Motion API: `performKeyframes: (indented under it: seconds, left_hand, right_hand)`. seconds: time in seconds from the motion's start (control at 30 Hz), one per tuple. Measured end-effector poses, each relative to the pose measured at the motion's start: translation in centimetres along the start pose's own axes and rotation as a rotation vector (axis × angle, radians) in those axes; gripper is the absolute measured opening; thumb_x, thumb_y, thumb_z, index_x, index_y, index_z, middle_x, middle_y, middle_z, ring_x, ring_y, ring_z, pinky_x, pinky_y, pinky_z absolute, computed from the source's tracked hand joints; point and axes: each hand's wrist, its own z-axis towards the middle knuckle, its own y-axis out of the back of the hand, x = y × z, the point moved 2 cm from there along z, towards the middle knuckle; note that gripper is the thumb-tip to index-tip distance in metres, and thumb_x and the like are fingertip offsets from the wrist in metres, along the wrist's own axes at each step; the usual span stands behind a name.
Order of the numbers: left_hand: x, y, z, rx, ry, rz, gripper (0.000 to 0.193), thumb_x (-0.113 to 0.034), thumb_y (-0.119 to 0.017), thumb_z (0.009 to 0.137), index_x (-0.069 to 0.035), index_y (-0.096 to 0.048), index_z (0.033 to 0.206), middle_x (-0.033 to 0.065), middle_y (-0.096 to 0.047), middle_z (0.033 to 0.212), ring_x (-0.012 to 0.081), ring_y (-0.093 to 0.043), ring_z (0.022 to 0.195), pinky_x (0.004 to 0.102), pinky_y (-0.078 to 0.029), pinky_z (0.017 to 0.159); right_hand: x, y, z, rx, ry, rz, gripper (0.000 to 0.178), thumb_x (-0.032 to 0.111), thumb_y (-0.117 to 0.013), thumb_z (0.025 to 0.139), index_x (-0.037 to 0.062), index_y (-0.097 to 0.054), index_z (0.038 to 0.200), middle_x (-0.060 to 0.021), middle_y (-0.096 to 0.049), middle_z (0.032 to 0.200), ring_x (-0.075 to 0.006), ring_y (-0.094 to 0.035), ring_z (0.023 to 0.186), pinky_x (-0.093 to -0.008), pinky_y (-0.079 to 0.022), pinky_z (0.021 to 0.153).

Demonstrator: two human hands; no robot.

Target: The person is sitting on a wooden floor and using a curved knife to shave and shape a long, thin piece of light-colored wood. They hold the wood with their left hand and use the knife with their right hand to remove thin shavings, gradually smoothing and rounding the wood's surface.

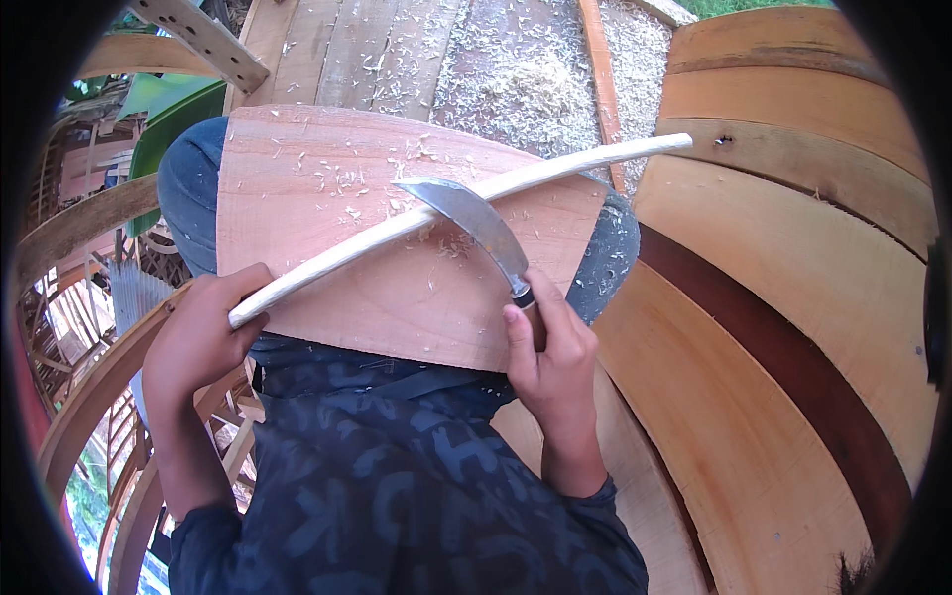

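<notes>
A pale, peeled wooden stick (347, 250) slants across the board from lower left to upper right. Its near end is in my left hand (206, 322), whose fingers are closed round it. In my right hand (555, 352) is a curved knife (484, 226) with a dark collar on its handle. The blade crosses over the middle of the stick, its tip pointing left; whether the edge presses on the wood I cannot tell. Beneath both, a flat reddish wooden board (327, 169) lies across my lap, sprinkled with shavings.
Wood shavings (540, 94) are heaped on the plank floor ahead, beside a narrow wooden strip (600, 74). Wide wooden planks (734, 397) run along my right. On the left are a curved wooden rail (94, 407), a post with holes (203, 40) and a green leaf (178, 129).
</notes>
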Motion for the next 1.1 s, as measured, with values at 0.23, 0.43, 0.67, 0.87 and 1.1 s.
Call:
performKeyframes:
  seconds: [0.23,0.43,0.67,0.87,1.1]
  left_hand:
    - [0.1,0.1,0.9,0.048,-0.009,-0.029,0.017,0.000,-0.065,0.075,-0.001,-0.058,0.090,0.0225,-0.059,0.076,0.0449,-0.056,0.078,0.0445,-0.045,0.066]
    - [1.0,0.2,0.5,0.053,-0.056,-0.034,0.018,-0.001,-0.067,0.074,0.000,-0.057,0.089,0.0216,-0.059,0.076,0.0446,-0.056,0.079,0.0446,-0.045,0.068]
    - [0.7,1.0,1.2,0.113,-0.080,-0.062,0.017,-0.002,-0.067,0.074,0.000,-0.059,0.089,0.0209,-0.061,0.078,0.0437,-0.058,0.082,0.0446,-0.045,0.070]
    - [1.3,0.8,1.5,0.120,-0.050,-0.107,0.020,-0.002,-0.067,0.073,0.001,-0.061,0.091,0.0210,-0.062,0.080,0.0430,-0.059,0.082,0.0423,-0.047,0.071]
    - [1.6,0.4,1.3,0.087,-0.085,-0.086,0.022,-0.004,-0.071,0.070,0.002,-0.061,0.088,0.0196,-0.063,0.077,0.0395,-0.061,0.076,0.0407,-0.047,0.070]
  right_hand:
    - [0.4,-1.0,0.4,-0.092,-0.087,-0.007,0.031,0.010,-0.066,0.088,-0.0039,-0.061,0.116,-0.0189,-0.064,0.080,-0.0293,-0.065,0.064,-0.0350,-0.051,0.058]
    - [0.9,-2.3,0.7,-0.151,0.063,-0.089,0.034,0.011,-0.063,0.091,-0.0072,-0.059,0.119,-0.0212,-0.065,0.082,-0.0327,-0.066,0.066,-0.0388,-0.052,0.059]
    - [2.3,-2.1,0.5,-0.062,-0.055,-0.060,0.032,0.009,-0.061,0.092,-0.0082,-0.058,0.118,-0.0181,-0.063,0.075,-0.0286,-0.065,0.062,-0.0373,-0.050,0.058]
    - [0.6,-1.0,1.7,-0.074,-0.290,-0.012,0.033,0.010,-0.063,0.091,-0.0057,-0.057,0.119,-0.0191,-0.066,0.079,-0.0293,-0.068,0.068,-0.0354,-0.051,0.063]
    - [-1.3,0.7,3.2,-0.257,-0.220,-0.151,0.034,0.012,-0.061,0.093,-0.0079,-0.056,0.119,-0.0192,-0.064,0.076,-0.0295,-0.067,0.064,-0.0371,-0.051,0.061]
